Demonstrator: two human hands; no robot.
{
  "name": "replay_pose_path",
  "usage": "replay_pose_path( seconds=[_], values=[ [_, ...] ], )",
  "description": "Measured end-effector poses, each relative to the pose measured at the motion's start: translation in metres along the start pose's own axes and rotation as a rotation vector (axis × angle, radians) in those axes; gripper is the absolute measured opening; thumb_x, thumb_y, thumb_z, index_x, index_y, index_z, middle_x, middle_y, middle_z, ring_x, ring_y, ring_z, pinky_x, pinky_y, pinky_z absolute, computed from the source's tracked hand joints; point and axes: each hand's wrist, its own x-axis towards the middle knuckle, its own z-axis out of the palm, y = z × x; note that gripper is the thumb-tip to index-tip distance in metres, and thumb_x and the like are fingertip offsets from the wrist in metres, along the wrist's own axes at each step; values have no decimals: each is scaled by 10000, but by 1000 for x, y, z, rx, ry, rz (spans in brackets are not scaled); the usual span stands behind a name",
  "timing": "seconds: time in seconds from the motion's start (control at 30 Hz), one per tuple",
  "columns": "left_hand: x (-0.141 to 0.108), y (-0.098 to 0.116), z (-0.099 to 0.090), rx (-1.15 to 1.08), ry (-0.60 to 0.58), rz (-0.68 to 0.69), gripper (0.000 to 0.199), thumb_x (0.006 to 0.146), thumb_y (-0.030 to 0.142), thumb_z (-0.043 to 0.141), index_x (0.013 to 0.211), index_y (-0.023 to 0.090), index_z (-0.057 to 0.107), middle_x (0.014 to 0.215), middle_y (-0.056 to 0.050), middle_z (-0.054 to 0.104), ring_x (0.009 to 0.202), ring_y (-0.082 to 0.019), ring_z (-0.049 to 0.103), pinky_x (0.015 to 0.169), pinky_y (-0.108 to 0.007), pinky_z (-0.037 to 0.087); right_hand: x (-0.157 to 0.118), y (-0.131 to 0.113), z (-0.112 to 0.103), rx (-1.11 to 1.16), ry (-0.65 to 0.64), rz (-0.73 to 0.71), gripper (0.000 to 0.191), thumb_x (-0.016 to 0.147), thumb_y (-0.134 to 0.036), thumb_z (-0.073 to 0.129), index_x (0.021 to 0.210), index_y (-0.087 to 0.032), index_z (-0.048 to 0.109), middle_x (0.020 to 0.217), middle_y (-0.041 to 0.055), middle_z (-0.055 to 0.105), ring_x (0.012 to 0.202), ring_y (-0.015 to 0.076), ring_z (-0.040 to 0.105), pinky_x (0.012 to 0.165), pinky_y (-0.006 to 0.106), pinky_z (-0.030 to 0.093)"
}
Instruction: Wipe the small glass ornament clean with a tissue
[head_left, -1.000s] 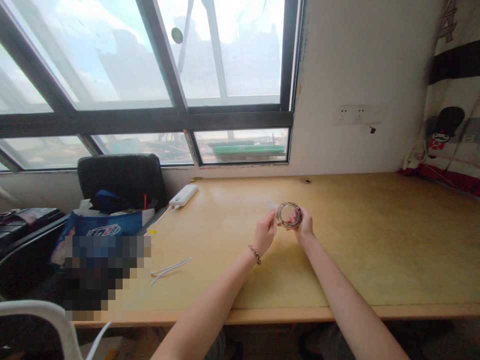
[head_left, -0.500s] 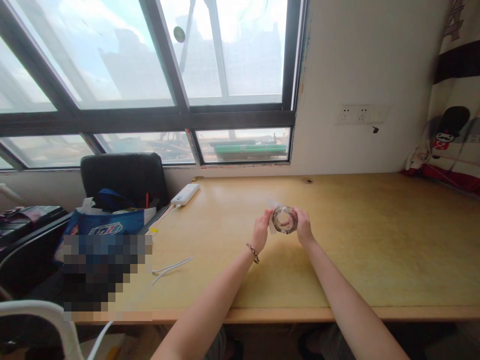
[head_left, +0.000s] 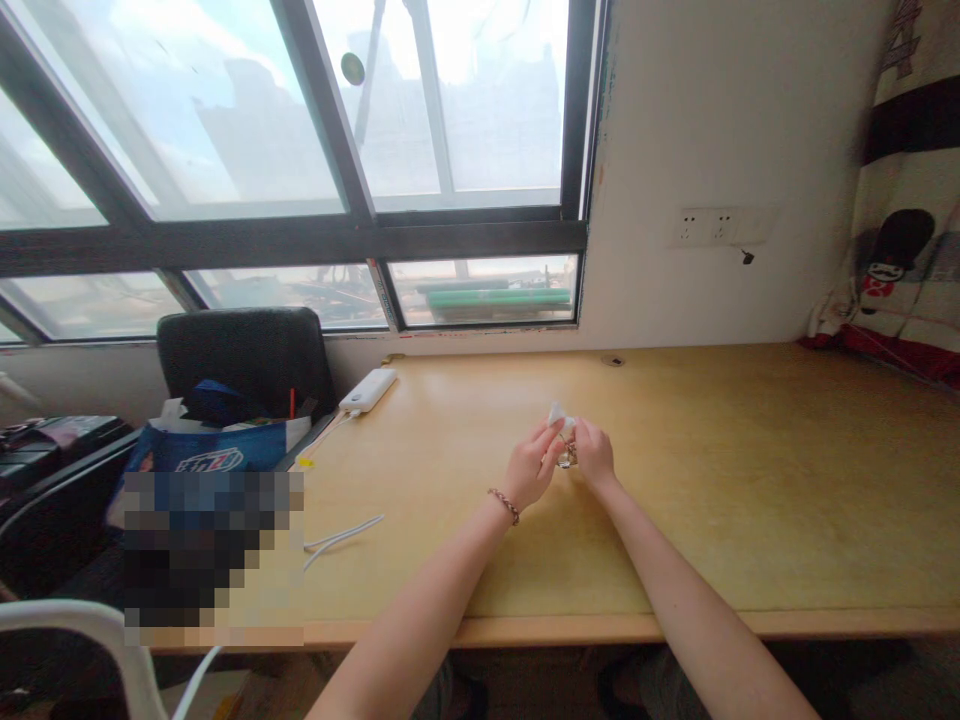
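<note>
My left hand [head_left: 531,465], with a beaded bracelet at its wrist, is closed on a crumpled white tissue [head_left: 556,412]. Its fingertips press against a clear glass vessel [head_left: 568,458], which looks like a cup. From the other side my right hand [head_left: 595,456] is wrapped round the vessel. Both hands are close together above the middle of the wooden desk [head_left: 720,500]. Most of the glass is hidden behind the fingers, and I cannot tell how much of the tissue is inside it.
A white power bank [head_left: 369,390] with a cable lies at the desk's back left. A looped white cable [head_left: 345,535] rests nearer on the left. A black chair [head_left: 244,350] carrying a blue bag [head_left: 210,450] stands left of the desk. Wall sockets [head_left: 705,226] are behind.
The glass vessel has turned, so its round opening no longer faces me. My hands have come closer together and cover most of it. The tissue now bunches up above the fingers.
</note>
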Motion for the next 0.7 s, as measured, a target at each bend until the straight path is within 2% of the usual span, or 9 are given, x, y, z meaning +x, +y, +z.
replay_pose_path(
  seconds=[0.1, 0.2, 0.3, 0.4, 0.53, 0.7],
  values=[
    [0, 2, 0, 206, -61, 135, 386, 873, 270, 277, 1231, 186, 395, 1274, -79, 424, 1222, -193, 310, 1000, -410, 308, 2, 5, 6, 260, -120, 196, 270, 716, -394, 431, 571, -188, 529, 504, -20, 536, 461, 125, 464, 458, 234, 338],
    [1, 2, 0, 326, -124, 212, 382, 868, 234, 291, 1226, 150, 392, 1278, -97, 416, 1249, -200, 251, 1019, -431, 270, 2, 8, 13, 599, -220, 373, 181, 676, -339, 484, 698, -177, 562, 597, -15, 586, 493, 124, 507, 457, 237, 395],
    [2, 3, -2, 382, -168, 259, 383, 864, 219, 299, 1225, 129, 389, 1291, -104, 399, 1261, -205, 216, 1029, -442, 242, 0, 8, 15, 883, -267, 432, 172, 679, -274, 486, 764, -157, 578, 712, 29, 628, 600, 136, 562, 505, 241, 443],
    [3, 5, -4, 384, -180, 286, 366, 866, 215, 293, 1204, 145, 415, 1306, -92, 380, 1263, -205, 211, 1034, -450, 227, 1, 7, 13, 1021, -302, 475, 189, 711, -243, 441, 791, -150, 585, 781, 66, 641, 696, 156, 588, 561, 267, 476],
    [1, 5, -2, 296, -102, 240, 378, 866, 205, 288, 1225, 148, 393, 1332, -95, 338, 1265, -206, 206, 1033, -450, 228, 6, 7, 8, 1147, -267, 544, 169, 727, -231, 420, 754, -169, 575, 803, 58, 645, 742, 161, 598, 624, 300, 498],
    [-3, -2, 8, 31, 80, 21, 449, 875, 232, 259, 1321, 185, 236, 1368, -86, 268, 1258, -191, 228, 1018, -402, 271, 7, 3, 4, 1235, -273, 452, 171, 731, -192, 415, 591, -189, 514, 727, 37, 640, 813, 184, 594, 765, 386, 476]
  ],
)
